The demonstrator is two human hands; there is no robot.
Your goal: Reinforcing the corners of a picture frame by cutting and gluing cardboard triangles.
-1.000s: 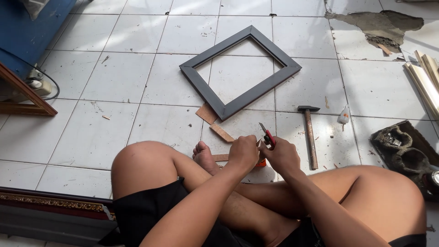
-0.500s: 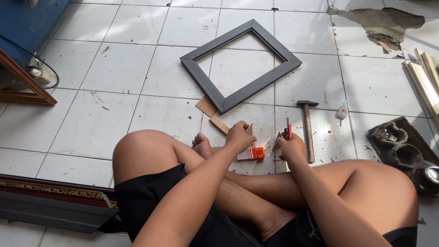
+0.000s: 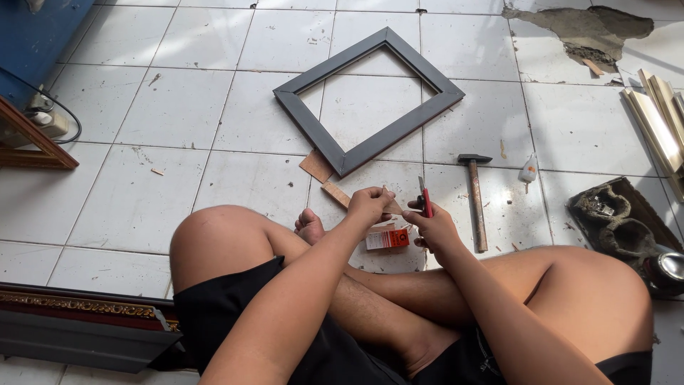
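Note:
I sit cross-legged on a white tiled floor. My left hand (image 3: 368,203) pinches a small strip of wood (image 3: 392,207) above my shins. My right hand (image 3: 432,224) grips a red-handled cutter (image 3: 425,198), its blade pointing up and close beside the strip. A small orange and white box (image 3: 387,238) lies on the tile just under both hands. A dark grey picture frame (image 3: 368,100) lies flat on the floor beyond them, turned like a diamond.
A hammer (image 3: 475,199) lies right of my hands, with a small glue bottle (image 3: 528,171) past it. Thin wood pieces (image 3: 322,175) rest by the frame's near corner. Moulding strips (image 3: 659,121) lie far right, a dark tool pile (image 3: 618,217) below them, a gilded moulding (image 3: 78,306) at left.
My hands have drawn apart and then closer again; the cutter in my right hand has swung upright beside the strip. The view has shifted slightly.

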